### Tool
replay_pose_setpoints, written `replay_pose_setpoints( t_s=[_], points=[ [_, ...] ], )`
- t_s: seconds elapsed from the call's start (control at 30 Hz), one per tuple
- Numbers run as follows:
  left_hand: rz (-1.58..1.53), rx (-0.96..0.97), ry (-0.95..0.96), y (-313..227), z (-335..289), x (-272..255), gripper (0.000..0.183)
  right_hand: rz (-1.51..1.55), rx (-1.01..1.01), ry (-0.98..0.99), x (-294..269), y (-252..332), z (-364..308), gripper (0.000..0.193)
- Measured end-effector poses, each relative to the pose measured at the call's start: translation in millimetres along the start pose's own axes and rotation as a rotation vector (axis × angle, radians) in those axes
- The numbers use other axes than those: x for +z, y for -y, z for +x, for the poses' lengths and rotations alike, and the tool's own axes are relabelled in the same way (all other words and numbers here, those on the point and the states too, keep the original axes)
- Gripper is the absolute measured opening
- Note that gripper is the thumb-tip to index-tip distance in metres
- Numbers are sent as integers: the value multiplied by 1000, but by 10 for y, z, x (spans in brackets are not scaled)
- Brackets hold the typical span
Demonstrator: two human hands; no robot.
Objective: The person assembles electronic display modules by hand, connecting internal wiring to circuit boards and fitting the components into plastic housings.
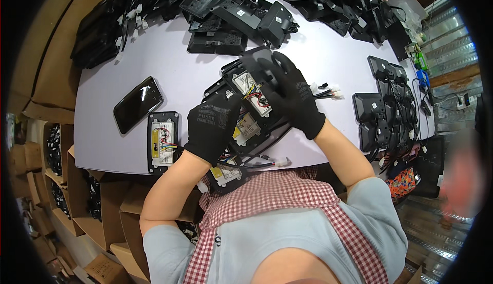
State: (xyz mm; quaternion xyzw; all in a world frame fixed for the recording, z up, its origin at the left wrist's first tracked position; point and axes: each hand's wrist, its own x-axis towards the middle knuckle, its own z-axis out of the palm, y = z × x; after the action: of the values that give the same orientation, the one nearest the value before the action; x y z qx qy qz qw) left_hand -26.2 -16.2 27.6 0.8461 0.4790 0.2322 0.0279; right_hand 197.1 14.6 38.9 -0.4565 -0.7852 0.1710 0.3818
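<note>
Both gloved hands work mid-table: left hand (213, 127) clasps the open black housing (245, 104), right hand (295, 96) grips a black cover (259, 60) over it. Loose coloured wires (252, 95) could, I judge, get pinched under that cover. A phone (137, 104) and another open unit (163, 142) leave bare tabletop (195, 73) between them.

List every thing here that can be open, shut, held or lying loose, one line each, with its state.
Left hand: gloved, pressing on the open black housing, wires showing.
Right hand: gloved, grip shut on a black cover.
Second housing: open, lying on the table.
Phone: screen dark, lying flat.
</note>
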Motion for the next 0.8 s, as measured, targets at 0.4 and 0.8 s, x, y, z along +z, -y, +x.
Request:
replay_pose_setpoints(
  t_s=[0.4,0.8],
  points=[
    [-48,-42,19,-56,50,-43,9,-327,-77,34,259,184,-112,57],
    [-74,232,120,269,304,-556,79,-93,-294,192,87,146,27,78]
  ],
)
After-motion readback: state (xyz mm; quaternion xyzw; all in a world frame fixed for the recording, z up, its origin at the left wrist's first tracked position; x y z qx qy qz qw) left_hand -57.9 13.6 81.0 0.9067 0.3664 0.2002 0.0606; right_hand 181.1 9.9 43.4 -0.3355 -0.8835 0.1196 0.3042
